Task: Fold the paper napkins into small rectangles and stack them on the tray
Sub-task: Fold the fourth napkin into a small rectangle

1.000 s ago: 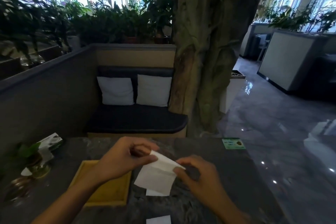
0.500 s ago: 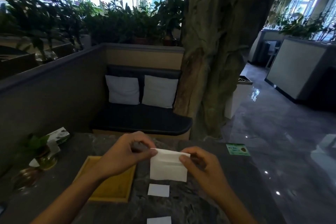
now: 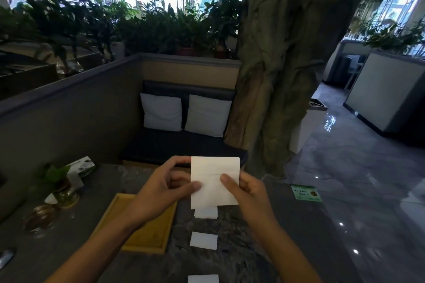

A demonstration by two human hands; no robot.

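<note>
A white paper napkin (image 3: 213, 167) is held upright above the dark marble table (image 3: 287, 248). My left hand (image 3: 165, 188) pinches its left edge, thumb on the front. On the right edge sits my right hand (image 3: 247, 188), its thumb pressed on the napkin's face. Below the held napkin three small folded white napkins lie in a line on the table: one (image 3: 206, 213) partly hidden by it, one (image 3: 203, 240) in the middle, one (image 3: 203, 278) at the bottom edge. The yellow wooden tray (image 3: 150, 236) lies to the left, under my left forearm, with nothing visible in it.
At the table's left stand a small potted plant (image 3: 60, 181), a tissue box (image 3: 83, 166) and a glass jar (image 3: 40, 216). A green card (image 3: 305, 193) lies near the right edge. A bench with two white cushions (image 3: 186, 115) and a tree-trunk pillar (image 3: 287, 76) stand beyond.
Both hands raised the napkin and turned it upright, facing me, with more of its sheet showing. The view tilted, so three folded napkins now show on the table.
</note>
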